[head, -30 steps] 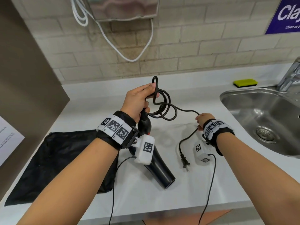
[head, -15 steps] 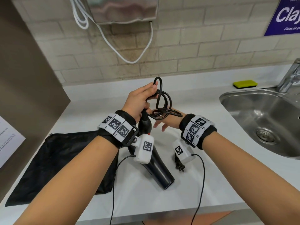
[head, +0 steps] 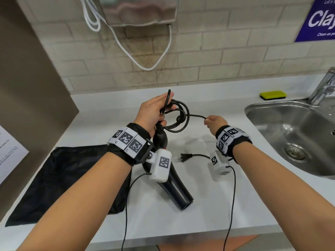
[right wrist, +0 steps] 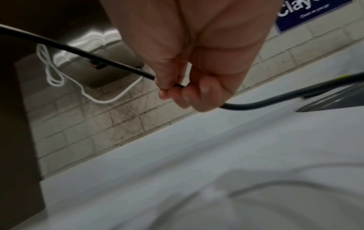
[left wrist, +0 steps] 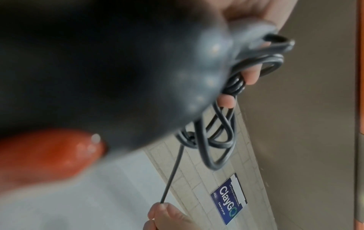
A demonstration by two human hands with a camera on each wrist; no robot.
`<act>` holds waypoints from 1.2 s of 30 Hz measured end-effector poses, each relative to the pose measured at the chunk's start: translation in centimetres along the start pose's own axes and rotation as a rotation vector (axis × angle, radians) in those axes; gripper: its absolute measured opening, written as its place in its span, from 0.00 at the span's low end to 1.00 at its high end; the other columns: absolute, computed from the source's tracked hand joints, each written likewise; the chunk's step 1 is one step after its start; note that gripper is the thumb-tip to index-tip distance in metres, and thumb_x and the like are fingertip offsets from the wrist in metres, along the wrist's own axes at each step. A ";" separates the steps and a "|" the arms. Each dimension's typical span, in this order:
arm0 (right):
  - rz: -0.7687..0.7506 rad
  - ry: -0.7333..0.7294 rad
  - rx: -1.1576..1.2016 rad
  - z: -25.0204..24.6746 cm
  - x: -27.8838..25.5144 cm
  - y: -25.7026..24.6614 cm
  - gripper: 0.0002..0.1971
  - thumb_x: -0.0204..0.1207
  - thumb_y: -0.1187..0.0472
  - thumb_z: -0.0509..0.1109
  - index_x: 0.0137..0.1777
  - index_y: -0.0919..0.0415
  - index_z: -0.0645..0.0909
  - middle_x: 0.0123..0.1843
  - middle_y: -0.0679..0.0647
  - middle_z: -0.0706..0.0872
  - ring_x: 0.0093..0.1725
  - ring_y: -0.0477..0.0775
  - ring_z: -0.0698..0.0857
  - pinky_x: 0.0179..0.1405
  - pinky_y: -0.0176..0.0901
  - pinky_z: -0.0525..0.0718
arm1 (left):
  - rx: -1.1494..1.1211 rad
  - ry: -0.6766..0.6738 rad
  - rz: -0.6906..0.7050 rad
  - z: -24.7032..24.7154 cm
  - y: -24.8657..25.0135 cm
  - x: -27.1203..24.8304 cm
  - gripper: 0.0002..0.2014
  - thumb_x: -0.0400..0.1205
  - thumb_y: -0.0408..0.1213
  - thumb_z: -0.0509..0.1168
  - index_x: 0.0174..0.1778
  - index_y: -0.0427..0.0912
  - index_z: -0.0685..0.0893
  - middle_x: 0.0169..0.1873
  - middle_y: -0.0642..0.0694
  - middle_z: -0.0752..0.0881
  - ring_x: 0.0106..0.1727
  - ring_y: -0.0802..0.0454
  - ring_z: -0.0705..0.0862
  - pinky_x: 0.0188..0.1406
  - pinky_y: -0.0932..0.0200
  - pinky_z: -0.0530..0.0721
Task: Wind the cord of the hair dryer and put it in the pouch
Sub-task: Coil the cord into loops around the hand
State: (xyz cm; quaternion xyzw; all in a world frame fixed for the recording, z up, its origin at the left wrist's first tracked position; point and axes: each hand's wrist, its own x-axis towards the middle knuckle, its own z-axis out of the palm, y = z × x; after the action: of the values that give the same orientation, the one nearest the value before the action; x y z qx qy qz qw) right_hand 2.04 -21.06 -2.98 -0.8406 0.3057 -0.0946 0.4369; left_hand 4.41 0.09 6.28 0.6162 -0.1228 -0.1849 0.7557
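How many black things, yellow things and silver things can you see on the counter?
Black: 3, the plastic hair dryer, its rubber cord and the flat fabric pouch.
Yellow: 1, the rectangular sponge.
Silver: 2, the steel sink and metal tap.
Total: 6.

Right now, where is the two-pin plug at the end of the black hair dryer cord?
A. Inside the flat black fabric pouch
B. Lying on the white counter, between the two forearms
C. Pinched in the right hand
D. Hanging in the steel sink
B: in the head view the two-pin plug lies on the white counter, while the right hand pinches the black cord farther up.
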 end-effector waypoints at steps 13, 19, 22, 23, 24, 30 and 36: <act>0.135 -0.267 -0.271 0.0 -0.9 2.7 0.15 0.80 0.62 0.61 0.63 0.66 0.80 0.52 0.58 0.82 0.37 0.52 0.79 0.28 0.33 0.73 | 0.065 -0.042 -0.010 -0.6 -0.1 0.1 0.06 0.81 0.41 0.65 0.49 0.48 0.87 0.31 0.48 0.89 0.18 0.58 0.58 0.19 0.66 0.60; -0.186 -0.081 0.251 -0.5 -3.3 -3.4 0.15 0.83 0.62 0.54 0.57 0.63 0.82 0.48 0.54 0.83 0.27 0.39 0.78 0.14 0.21 0.67 | 0.080 -0.041 -0.012 0.3 -0.2 0.6 0.06 0.81 0.41 0.66 0.48 0.48 0.88 0.33 0.45 0.89 0.18 0.58 0.58 0.18 0.66 0.60; -0.391 -0.097 0.450 -1.4 -5.6 -7.1 0.16 0.85 0.64 0.51 0.55 0.67 0.81 0.40 0.48 0.82 0.25 0.27 0.78 0.23 0.19 0.71 | 0.083 -0.031 -0.004 0.5 -0.3 0.7 0.08 0.80 0.41 0.67 0.52 0.45 0.88 0.35 0.44 0.89 0.18 0.58 0.59 0.17 0.67 0.61; -0.454 -0.106 0.500 -1.7 -6.0 -7.9 0.15 0.85 0.64 0.52 0.53 0.66 0.81 0.39 0.47 0.82 0.27 0.27 0.78 0.25 0.19 0.72 | 0.086 -0.028 -0.001 0.6 -0.3 0.8 0.09 0.80 0.41 0.68 0.53 0.44 0.88 0.35 0.44 0.89 0.19 0.58 0.59 0.17 0.67 0.61; -0.496 -0.114 0.544 -1.9 -6.5 -8.7 0.13 0.84 0.65 0.54 0.51 0.63 0.81 0.39 0.46 0.82 0.28 0.29 0.79 0.27 0.21 0.73 | 0.090 -0.025 0.003 0.7 -0.3 0.8 0.10 0.80 0.41 0.68 0.54 0.44 0.87 0.35 0.45 0.89 0.19 0.58 0.59 0.17 0.67 0.62; -0.606 -0.149 0.688 -1.6 -6.9 -9.3 0.12 0.73 0.78 0.67 0.41 0.59 0.78 0.22 0.44 0.82 0.26 0.35 0.81 0.35 0.26 0.80 | 0.080 -0.031 0.005 0.7 -0.5 1.1 0.10 0.81 0.42 0.66 0.53 0.43 0.87 0.30 0.48 0.87 0.20 0.58 0.60 0.17 0.68 0.63; -0.716 -0.027 0.511 -0.3 -6.5 -8.2 0.19 0.70 0.73 0.71 0.50 0.46 0.78 0.30 0.47 0.77 0.30 0.36 0.75 0.38 0.30 0.75 | 0.051 -0.063 -0.022 0.6 -0.5 1.2 0.11 0.82 0.42 0.64 0.58 0.46 0.85 0.34 0.48 0.86 0.21 0.58 0.60 0.20 0.65 0.63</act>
State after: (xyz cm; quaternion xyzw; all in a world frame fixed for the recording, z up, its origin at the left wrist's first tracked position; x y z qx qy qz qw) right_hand 0.33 -13.86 4.41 -0.7598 -0.0437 -0.3015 0.5744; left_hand 5.20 -1.01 5.88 0.6305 -0.1445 -0.2092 0.7334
